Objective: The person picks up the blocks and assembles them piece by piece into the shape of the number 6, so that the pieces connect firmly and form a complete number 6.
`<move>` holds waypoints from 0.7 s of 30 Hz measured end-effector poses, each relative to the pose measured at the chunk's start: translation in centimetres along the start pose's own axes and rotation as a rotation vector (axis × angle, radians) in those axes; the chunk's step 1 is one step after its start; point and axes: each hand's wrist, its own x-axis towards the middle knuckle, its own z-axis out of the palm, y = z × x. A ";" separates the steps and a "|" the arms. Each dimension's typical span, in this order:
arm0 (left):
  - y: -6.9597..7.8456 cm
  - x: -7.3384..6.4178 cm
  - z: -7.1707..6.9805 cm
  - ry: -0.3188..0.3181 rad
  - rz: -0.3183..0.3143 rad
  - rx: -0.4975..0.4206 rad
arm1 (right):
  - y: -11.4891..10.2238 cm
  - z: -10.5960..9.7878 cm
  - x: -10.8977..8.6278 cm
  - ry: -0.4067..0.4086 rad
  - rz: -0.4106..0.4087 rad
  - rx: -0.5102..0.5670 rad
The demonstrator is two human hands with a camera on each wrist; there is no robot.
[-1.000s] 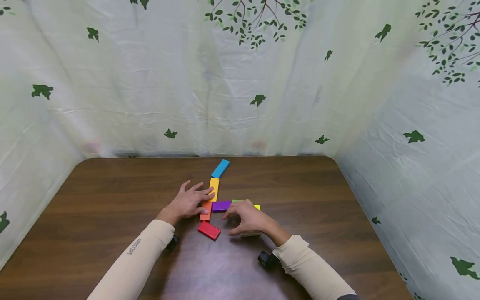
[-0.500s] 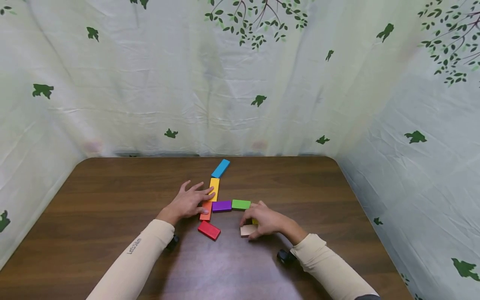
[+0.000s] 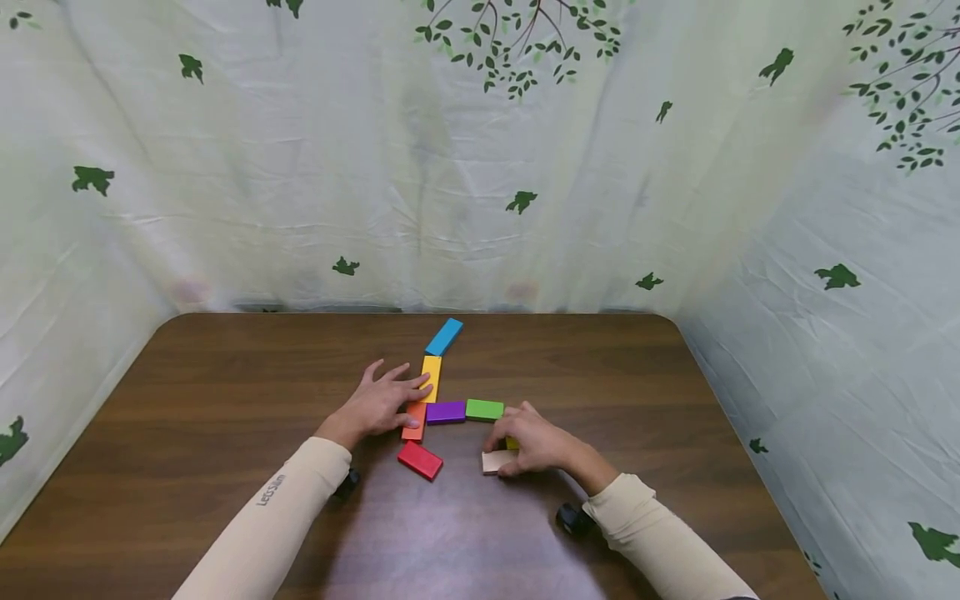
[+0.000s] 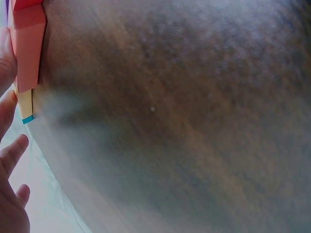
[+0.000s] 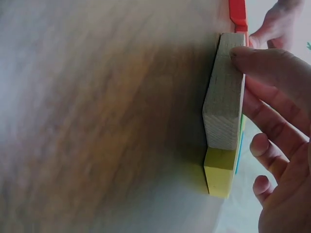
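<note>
My left hand [image 3: 378,402] rests with spread fingers on the amber block [image 3: 432,367], its thumb on the orange block [image 3: 414,432]. A plain wooden block [image 3: 493,462] lies between the thumb and fingers of my right hand [image 3: 536,442]. In the right wrist view, the thumb presses on the near side of this wooden block [image 5: 223,92], and a yellow block [image 5: 219,170] sits at its end. My right hand partly covers that yellow block in the head view. Purple [image 3: 446,413] and green [image 3: 485,410] blocks form a row between the hands.
A red block [image 3: 420,461] lies slanted below the orange one, and a blue block [image 3: 444,337] slants off the amber one's far end. All lie on a brown wooden table [image 3: 247,375]. A pale curtain [image 3: 360,167] with leaf prints hangs around it.
My right hand has moved right, from beside the purple block to the plain wooden block, uncovering the green block. My left hand has stayed in place.
</note>
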 end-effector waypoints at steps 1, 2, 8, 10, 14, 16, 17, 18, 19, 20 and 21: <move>0.1 0.0 0.0 -0.001 -0.001 0.001 | 0.0 0.1 0.0 0.003 -0.004 -0.004; 0.1 0.0 0.0 -0.001 -0.001 0.001 | -0.1 0.1 0.0 0.006 -0.010 -0.006; 0.4 -0.2 0.0 -0.004 -0.004 -0.003 | -0.7 0.3 0.0 0.006 -0.045 -0.010; 0.4 -0.3 0.1 -0.002 -0.003 -0.001 | -0.8 0.2 0.0 0.005 -0.051 -0.010; 0.3 -0.3 0.1 -0.003 -0.004 -0.008 | -1.0 0.2 0.0 0.006 -0.059 -0.003; 0.3 -0.3 0.1 -0.004 -0.005 -0.004 | -1.1 0.2 0.1 0.009 -0.067 0.002; 0.3 -0.3 0.1 -0.006 -0.007 -0.003 | -1.2 0.2 0.2 0.010 -0.069 0.007; 0.3 -0.3 0.0 -0.008 -0.008 0.000 | -1.3 0.3 0.2 0.011 -0.069 0.010; 0.2 -0.3 0.0 -0.008 -0.009 0.001 | -1.4 0.3 0.3 0.010 -0.065 0.011; 0.2 -0.3 0.0 -0.010 -0.010 0.001 | -1.5 0.3 0.4 0.006 -0.059 0.013; 0.2 -0.3 0.0 -0.010 -0.010 0.004 | -1.6 0.4 0.6 0.000 -0.048 0.019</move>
